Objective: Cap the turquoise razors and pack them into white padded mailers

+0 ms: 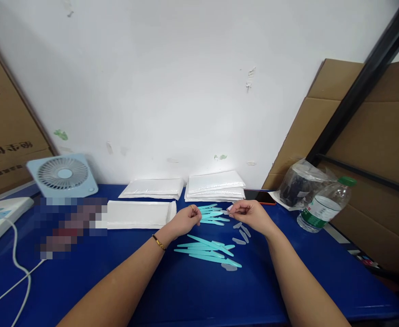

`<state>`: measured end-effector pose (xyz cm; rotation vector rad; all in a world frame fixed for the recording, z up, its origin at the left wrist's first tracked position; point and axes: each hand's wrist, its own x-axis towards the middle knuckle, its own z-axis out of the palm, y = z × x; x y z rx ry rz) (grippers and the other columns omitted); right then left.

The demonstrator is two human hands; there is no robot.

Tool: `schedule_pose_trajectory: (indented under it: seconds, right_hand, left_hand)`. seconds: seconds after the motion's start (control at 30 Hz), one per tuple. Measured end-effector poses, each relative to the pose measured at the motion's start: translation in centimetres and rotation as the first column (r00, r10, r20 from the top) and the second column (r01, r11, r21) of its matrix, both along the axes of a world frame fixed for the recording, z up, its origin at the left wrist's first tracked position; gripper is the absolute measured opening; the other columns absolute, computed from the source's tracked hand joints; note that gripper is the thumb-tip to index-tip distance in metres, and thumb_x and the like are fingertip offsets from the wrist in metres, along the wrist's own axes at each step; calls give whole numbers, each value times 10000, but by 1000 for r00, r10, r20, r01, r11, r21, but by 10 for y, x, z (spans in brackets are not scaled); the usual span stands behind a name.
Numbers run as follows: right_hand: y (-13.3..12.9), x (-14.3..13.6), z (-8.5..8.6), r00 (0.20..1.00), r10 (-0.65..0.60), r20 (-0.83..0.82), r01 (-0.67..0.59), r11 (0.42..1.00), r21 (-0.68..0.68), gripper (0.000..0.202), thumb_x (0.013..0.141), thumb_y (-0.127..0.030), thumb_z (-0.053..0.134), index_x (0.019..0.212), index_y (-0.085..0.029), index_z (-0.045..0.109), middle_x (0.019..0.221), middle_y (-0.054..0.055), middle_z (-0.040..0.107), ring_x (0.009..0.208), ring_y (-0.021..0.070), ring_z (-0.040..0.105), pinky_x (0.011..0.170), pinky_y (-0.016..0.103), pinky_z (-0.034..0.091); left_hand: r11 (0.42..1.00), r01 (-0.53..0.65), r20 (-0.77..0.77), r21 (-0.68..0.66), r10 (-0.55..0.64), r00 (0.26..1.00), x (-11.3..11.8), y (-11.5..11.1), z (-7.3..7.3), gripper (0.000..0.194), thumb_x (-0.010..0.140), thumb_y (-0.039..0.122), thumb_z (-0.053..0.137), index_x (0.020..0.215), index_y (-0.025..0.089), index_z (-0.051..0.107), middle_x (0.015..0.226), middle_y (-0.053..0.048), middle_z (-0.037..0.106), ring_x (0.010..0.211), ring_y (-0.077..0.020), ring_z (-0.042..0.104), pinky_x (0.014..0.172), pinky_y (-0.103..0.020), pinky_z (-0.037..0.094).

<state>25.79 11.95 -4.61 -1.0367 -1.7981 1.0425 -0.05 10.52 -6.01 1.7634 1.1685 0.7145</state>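
Observation:
Near the middle of the blue table, my left hand is closed with its fingertips pinching the handle end of a teal eyebrow razor. My right hand pinches a small clear plastic blade cap at the razor's other end; how far the cap sits over the blade is too small to tell. More teal razors lie fanned out just behind and between my hands. A second pile of teal razors lies nearer to me. Several loose clear caps lie below my right hand, and another cap beside the near pile.
White padded envelopes lie left of my hands, with stacked envelopes behind. A phone, a bottle and a bagged dark cup stand right. On the left are a fan and a power strip with cable.

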Motion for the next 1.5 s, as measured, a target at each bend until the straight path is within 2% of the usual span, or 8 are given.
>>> schedule_pose_trajectory:
  seconds: [0.3,0.43,0.5,0.67,0.8,0.97,1.1,1.5]
  right_hand:
    - [0,-20,-11,996,66,59,-66,998,-7,201,669,-334,685,720,-144,643,792,53,682,721,167,649,700,303,531]
    - [2,-14,-6,979,-34,199,5,989,148,192,701,-333,649,794,-166,666,881,52,658,787,172,623,732,312,507]
    - [1,-4,1,940,-81,333,0,971,238,169,708,-329,647,780,-181,684,873,46,629,789,167,596,715,290,481]
    - [-7,16,11,747,137,651,-184,983,5,212,546,-310,760,716,-196,707,780,10,581,676,134,547,579,218,411]
    - [-8,13,4,641,189,744,-218,974,-59,156,511,-242,756,646,-188,699,759,5,583,655,123,523,549,204,369]
    - [-6,13,8,785,121,607,-115,992,-50,156,673,-305,650,731,-160,648,676,6,597,596,109,518,530,196,370]
    - [-6,16,12,866,130,483,-86,990,-112,233,709,-370,627,773,-146,643,629,12,604,576,113,526,520,198,382]
    - [-7,0,6,884,133,448,-139,990,-20,207,717,-368,639,771,-172,680,662,11,618,618,126,552,563,210,404]
  left_hand:
    - [998,38,-63,52,-35,997,7,6,-8,208,812,345,429,851,163,520,695,-5,603,596,-117,512,564,-234,399]
    - [944,-92,-212,316,165,963,6,9,-10,243,796,318,500,991,185,557,958,-53,623,908,-185,552,778,-288,425]
    - [911,-59,-296,409,193,935,3,6,-6,255,769,309,550,1005,218,582,1029,-43,602,981,-200,524,836,-299,402]
    - [915,321,-497,244,-167,851,-4,-8,9,266,646,446,682,835,260,661,892,1,602,808,-169,555,661,-243,403]
    - [921,346,-496,178,-220,840,-4,-10,9,170,683,390,657,735,228,653,820,9,617,754,-143,558,603,-217,375]
    - [970,161,-378,183,-82,922,-6,-1,5,196,761,378,557,792,190,602,747,2,617,676,-129,552,572,-210,383]
    - [967,40,-337,253,49,940,-8,2,6,179,754,365,556,784,192,586,748,2,616,695,-138,553,579,-220,378]
    - [961,57,-309,271,30,951,-3,4,1,181,763,380,553,787,203,585,730,7,610,689,-141,556,579,-226,378]
